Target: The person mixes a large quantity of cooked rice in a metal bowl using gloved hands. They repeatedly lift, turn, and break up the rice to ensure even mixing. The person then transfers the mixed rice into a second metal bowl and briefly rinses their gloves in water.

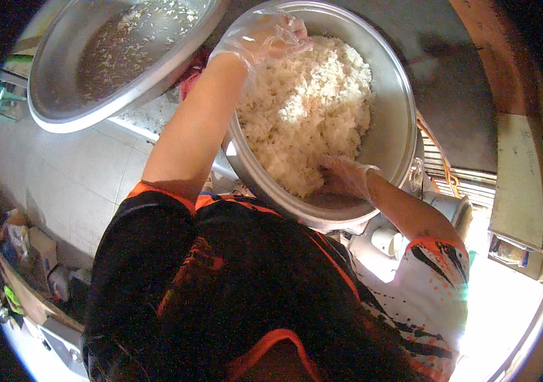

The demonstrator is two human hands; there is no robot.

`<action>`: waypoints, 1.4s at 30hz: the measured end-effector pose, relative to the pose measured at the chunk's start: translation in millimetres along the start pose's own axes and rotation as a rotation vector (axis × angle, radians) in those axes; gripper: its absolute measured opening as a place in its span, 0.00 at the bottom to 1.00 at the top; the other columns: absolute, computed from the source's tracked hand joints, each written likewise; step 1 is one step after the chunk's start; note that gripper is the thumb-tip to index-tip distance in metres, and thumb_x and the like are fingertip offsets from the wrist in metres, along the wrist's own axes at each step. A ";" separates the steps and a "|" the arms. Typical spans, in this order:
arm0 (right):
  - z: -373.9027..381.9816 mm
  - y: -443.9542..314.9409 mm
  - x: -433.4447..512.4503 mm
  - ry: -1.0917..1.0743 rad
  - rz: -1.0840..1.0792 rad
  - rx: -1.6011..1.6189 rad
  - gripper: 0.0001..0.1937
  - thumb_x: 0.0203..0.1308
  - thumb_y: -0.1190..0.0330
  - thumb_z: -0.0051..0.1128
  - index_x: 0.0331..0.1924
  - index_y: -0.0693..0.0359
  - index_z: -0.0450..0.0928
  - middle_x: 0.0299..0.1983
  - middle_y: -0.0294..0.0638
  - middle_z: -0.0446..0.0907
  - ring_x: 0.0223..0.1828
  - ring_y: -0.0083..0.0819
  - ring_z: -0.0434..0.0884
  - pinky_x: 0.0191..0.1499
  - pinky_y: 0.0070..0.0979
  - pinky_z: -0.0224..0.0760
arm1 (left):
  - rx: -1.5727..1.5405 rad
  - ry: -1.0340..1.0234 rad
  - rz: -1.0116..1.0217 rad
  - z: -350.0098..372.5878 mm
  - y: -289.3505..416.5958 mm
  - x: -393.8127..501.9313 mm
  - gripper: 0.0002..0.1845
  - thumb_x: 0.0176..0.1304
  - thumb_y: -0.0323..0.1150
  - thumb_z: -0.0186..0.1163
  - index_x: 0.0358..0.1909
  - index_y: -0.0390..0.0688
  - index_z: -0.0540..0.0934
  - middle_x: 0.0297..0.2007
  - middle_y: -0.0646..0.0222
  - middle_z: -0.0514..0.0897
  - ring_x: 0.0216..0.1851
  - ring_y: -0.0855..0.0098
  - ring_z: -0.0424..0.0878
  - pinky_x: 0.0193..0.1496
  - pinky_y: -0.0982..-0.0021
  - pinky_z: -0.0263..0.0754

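A wide metal pot (393, 138) holds a large mound of cooked white rice (314, 100). My left hand (271, 36), in a clear plastic glove, lies at the mound's far left edge by the pot wall; its fingers are curled, and whether rice is in them cannot be told. At the near side of the pot, my right hand (348, 176), also in a clear glove, reaches into the lower edge of the mound. Its fingertips are hidden by rice and shadow.
A large metal basin (61, 122) with scattered rice grains stands at the upper left. Cardboard (520, 176) bearing writing is at the right. A white cup-like container (386, 241) sits below the pot. Boxes and bags lie at the lower left, beside the tiled floor (75, 172).
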State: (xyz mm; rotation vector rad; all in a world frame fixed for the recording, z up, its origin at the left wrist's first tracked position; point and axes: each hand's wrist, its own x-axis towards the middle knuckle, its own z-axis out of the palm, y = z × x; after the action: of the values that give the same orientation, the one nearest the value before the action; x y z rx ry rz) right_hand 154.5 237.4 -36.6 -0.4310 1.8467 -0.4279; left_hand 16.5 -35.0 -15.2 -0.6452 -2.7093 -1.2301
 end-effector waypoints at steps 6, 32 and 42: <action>9.1 -55.2 25.4 -0.042 -0.064 1.217 0.32 0.55 0.48 0.46 0.59 0.58 0.56 0.59 0.38 0.61 0.58 0.32 0.62 0.60 0.33 0.54 | -1.934 0.186 -0.227 14.5 -7.1 11.0 0.04 0.53 0.24 0.51 0.30 0.34 0.71 0.34 0.57 0.73 0.38 0.62 0.73 0.48 0.56 0.72; -127.2 22.5 -21.0 0.642 -0.336 0.120 0.16 0.61 0.66 0.36 0.51 0.59 0.70 0.46 0.44 0.74 0.50 0.28 0.72 0.54 0.19 0.62 | -0.795 0.081 -0.059 16.2 -31.9 12.4 0.17 0.52 0.46 0.55 0.34 0.42 0.74 0.30 0.64 0.79 0.32 0.66 0.76 0.40 0.69 0.70; -115.4 -61.3 -60.5 0.765 0.232 -0.956 0.29 0.54 0.56 0.46 0.59 0.61 0.57 0.60 0.42 0.58 0.61 0.37 0.57 0.63 0.31 0.47 | -1.720 -0.131 -0.223 13.2 -36.1 10.8 0.11 0.51 0.26 0.53 0.37 0.35 0.69 0.33 0.60 0.75 0.36 0.61 0.75 0.49 0.61 0.71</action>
State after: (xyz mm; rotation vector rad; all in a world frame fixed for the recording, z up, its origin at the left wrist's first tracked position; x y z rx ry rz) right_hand 67.8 223.2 77.5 -0.7350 2.7565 0.5840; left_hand -7.2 -42.8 -46.4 -0.4015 -1.0719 -3.3963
